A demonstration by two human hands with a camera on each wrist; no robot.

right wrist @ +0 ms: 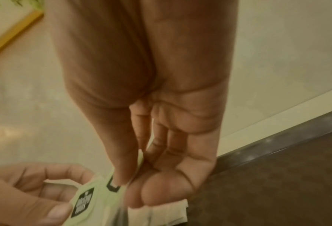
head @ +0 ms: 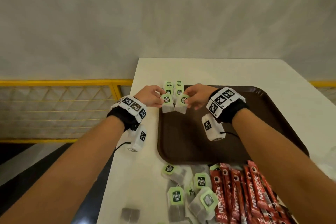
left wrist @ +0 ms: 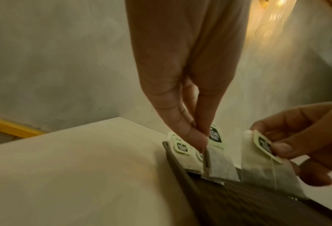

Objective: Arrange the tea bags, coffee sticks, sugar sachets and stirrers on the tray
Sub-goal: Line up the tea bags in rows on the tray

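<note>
Step in hand: tea bags, laid in two columns at the far left corner of the dark brown plastic tray (head: 254, 114) on the white table (head: 218, 71).

Left hand (head: 149, 96) pinches one green-tagged paper tea bag (head: 167, 103) by its tag between thumb and fingers; right hand (head: 198, 96) pinches a second tea bag (head: 181, 104) the same way. Both bags hang just above the tray, nearest end of the rows (head: 173, 87).

Next move, as judged: lower each bag flat, overlapping the bag ahead, tags aligned, then let go.

Loose tea bags (head: 181, 187) and red coffee sticks (head: 241, 192) wait on the table by the near rim (sugar sachets and stirrers not seen).
</note>
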